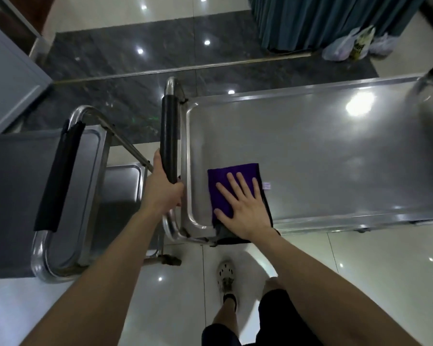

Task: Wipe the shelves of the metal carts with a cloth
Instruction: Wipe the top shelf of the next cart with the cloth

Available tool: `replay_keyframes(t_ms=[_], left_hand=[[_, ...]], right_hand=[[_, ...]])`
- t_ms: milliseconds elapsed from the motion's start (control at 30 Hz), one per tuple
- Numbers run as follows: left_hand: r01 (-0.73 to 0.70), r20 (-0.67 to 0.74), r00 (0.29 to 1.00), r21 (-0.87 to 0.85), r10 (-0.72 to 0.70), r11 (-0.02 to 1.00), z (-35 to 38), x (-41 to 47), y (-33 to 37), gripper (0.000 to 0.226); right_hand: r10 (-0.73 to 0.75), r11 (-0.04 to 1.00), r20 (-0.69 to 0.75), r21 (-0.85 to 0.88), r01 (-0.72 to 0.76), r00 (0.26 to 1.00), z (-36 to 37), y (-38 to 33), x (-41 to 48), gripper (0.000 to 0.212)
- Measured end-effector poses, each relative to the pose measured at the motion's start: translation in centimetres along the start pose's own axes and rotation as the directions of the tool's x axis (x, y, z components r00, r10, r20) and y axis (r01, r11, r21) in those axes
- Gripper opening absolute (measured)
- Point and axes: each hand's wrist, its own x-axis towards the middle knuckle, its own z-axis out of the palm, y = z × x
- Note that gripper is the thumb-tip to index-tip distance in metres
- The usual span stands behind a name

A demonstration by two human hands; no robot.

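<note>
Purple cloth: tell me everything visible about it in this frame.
The purple cloth is folded into a rough rectangle with a dark edge and a small pale tag on its right side. It lies flat at the near left corner of the right cart's top shelf, its near end draping over the rim. The right hand presses on it, fingers spread.

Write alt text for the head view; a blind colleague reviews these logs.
The right hand presses a purple cloth flat on the top shelf of a steel cart, while the left hand grips its black handle. A second cart stands to the left.
</note>
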Motion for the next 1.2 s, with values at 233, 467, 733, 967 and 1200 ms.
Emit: replay_keyframes(t_ms=[233, 467, 733, 967, 1200], left_hand=[[-0.072, -0.236, 0.900, 0.750, 0.368, 0.657, 3.1, -2.0, 3.2, 0.103], [-0.141, 0.174, 0.983, 0.500, 0.061, 0.855, 22.4, -10.9, 11.1, 0.093], [0.002, 0.115, 0.988, 0.664, -0.105, 0.747, 29.5, -13.5, 13.4, 0.068], [-0.178, 0.208, 0.977, 0.670, 0.047, 0.721, 37.4, -13.0, 21.8, 0.127], [-0.238, 0.325, 0.946, 0.710, -0.008, 0.663, 41.8, -11.6, 25.7, 0.142]], right_hand=[[0.137, 0.989, 0.000, -0.048, -0.137, 0.991, -2.6, 14.2, -4.9, 0.083], [0.059, 0.998, -0.028, 0.021, -0.059, 0.998, -3.4, 20.4, -6.8, 0.082], [0.123, 0.992, -0.038, -0.002, -0.123, 0.992, -5.9, 38.1, -12.1, 0.082], [0.285, 0.958, -0.033, 0.003, -0.285, 0.958, -7.4, 46.3, -15.7, 0.083], [0.232, 0.972, -0.046, 0.038, -0.230, 0.972, -7.6, 50.1, -16.8, 0.082]])
